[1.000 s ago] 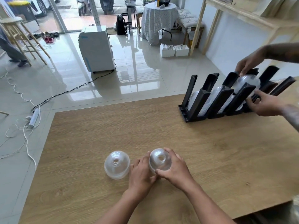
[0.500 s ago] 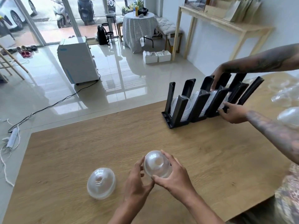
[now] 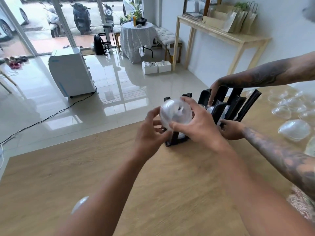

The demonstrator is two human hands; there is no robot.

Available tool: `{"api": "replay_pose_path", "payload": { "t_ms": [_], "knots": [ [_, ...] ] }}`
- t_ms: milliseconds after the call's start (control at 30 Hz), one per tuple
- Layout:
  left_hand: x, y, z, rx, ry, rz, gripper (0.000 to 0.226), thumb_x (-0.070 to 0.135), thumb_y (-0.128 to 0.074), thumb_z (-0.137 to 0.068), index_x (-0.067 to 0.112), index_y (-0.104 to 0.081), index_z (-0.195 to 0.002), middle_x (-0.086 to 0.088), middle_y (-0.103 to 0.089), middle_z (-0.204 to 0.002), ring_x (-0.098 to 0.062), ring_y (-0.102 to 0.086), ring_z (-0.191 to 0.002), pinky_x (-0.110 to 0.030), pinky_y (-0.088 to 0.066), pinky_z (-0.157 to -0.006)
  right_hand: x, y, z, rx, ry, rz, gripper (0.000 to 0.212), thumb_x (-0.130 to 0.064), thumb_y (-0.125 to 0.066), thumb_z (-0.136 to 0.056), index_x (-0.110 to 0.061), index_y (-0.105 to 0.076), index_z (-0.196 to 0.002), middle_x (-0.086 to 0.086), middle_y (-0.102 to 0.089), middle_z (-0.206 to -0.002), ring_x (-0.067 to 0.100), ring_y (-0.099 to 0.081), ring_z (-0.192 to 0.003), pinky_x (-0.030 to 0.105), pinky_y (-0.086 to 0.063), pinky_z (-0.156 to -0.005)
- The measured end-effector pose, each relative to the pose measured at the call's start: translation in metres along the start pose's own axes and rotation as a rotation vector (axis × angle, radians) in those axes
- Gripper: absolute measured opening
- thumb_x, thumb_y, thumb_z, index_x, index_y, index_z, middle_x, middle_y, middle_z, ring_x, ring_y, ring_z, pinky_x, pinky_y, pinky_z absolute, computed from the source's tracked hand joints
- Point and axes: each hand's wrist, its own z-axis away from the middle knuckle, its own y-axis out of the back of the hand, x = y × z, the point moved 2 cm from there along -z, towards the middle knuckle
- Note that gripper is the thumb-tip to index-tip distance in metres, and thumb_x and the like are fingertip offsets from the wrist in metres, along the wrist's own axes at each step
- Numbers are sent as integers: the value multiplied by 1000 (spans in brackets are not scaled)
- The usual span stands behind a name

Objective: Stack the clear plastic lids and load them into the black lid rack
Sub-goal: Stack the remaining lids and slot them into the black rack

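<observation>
I hold a clear domed plastic lid (image 3: 175, 113) in both hands, raised in front of the near end of the black lid rack (image 3: 238, 106). My left hand (image 3: 151, 132) grips its left and lower edge, my right hand (image 3: 199, 125) wraps its right side and top. The rack stands on the wooden table (image 3: 153, 176) and has clear lids between its black uprights, partly hidden by my hands. A second clear lid (image 3: 80, 204) lies on the table at the lower left, mostly hidden behind my left forearm.
Another person's two tattooed arms reach in from the right: one hand (image 3: 213, 89) on the rack's far side, one hand (image 3: 230, 130) at its near side. Several loose clear lids (image 3: 294, 128) lie at the table's right. The table's far edge runs just behind the rack.
My two hands have lifted the lid off the table and carried it forward and up to the rack's near end. The other lid stays on the table, now at the lower left.
</observation>
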Motion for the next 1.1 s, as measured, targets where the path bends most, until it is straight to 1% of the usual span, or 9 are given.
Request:
{"api": "replay_pose_path", "payload": {
  "t_ms": [133,267,333,400,500,700,800,900,1100],
  "knots": [
    [7,-7,-50,-37,47,134,76,12,-85,-79,22,-47,-145,-2,-70,-122,-19,-74,-101,-45,-63,-84,10,20,-56,-34,-10,22,95,-48,-92,-69,-39,-43,-150,0,-56,-142,18,-57,-118,28,-49,-94],
    [3,-21,-80,-71,131,280,66,-2,-76,-84,13,-51,-143,0,-64,-130,-17,-74,-104,-29,-61,-86,30,28,-93,-103,-46,15,92,-47,-92,-68,-39,-46,-148,-6,-57,-132,16,-59,-116,18,-47,-82],
    [-3,-28,-89,-87,178,309,60,-8,-68,-88,13,-53,-142,-3,-67,-128,-22,-74,-104,-30,-60,-90,39,30,-105,-156,-69,22,94,-48,-92,-66,-39,-46,-148,-4,-58,-132,19,-60,-118,30,-53,-94],
    [-11,-36,-93,-77,212,286,55,-3,-66,-88,15,-58,-139,-2,-69,-126,-26,-72,-108,-39,-56,-100,48,30,-113,-198,-87,39,95,-48,-93,-66,-38,-46,-148,0,-60,-135,21,-60,-121,41,-51,-107],
    [-21,-46,-94,-21,312,269,58,20,-72,-77,16,-59,-134,1,-70,-124,-19,-69,-113,-45,-53,-105,58,26,-119,-229,-101,62,94,-46,-93,-66,-36,-47,-148,0,-60,-137,22,-58,-125,42,-48,-109],
    [-38,-57,-88,0,426,349,57,38,-67,-63,22,-67,-117,5,-77,-98,-9,-72,-91,-32,-53,-86,73,15,-120,-251,-106,106,95,-47,-93,-65,-34,-48,-148,-5,-61,-135,14,-56,-123,27,-46,-98],
    [-46,-59,-87,-15,453,388,40,30,-64,-68,23,-72,-107,10,-75,-84,-8,-69,-88,-32,-51,-88,77,9,-118,-261,-119,149,96,-51,-92,-64,-34,-48,-147,-7,-62,-137,15,-58,-123,33,-48,-104],
    [-51,-60,-86,-20,439,397,18,24,-60,-72,30,-75,-82,13,-69,-73,-12,-64,-83,-35,-47,-85,80,4,-117,-275,-133,182,96,-55,-90,-64,-34,-48,-147,-7,-62,-137,16,-59,-123,38,-49,-107],
    [-53,-66,-84,-49,404,358,19,27,-55,-79,33,-68,-67,17,-59,-63,-1,-53,-60,-34,-41,-69,79,-2,-122,-301,-149,241,94,-58,-88,-64,-35,-48,-146,-7,-62,-137,16,-60,-122,36,-49,-107]
  ]
}}
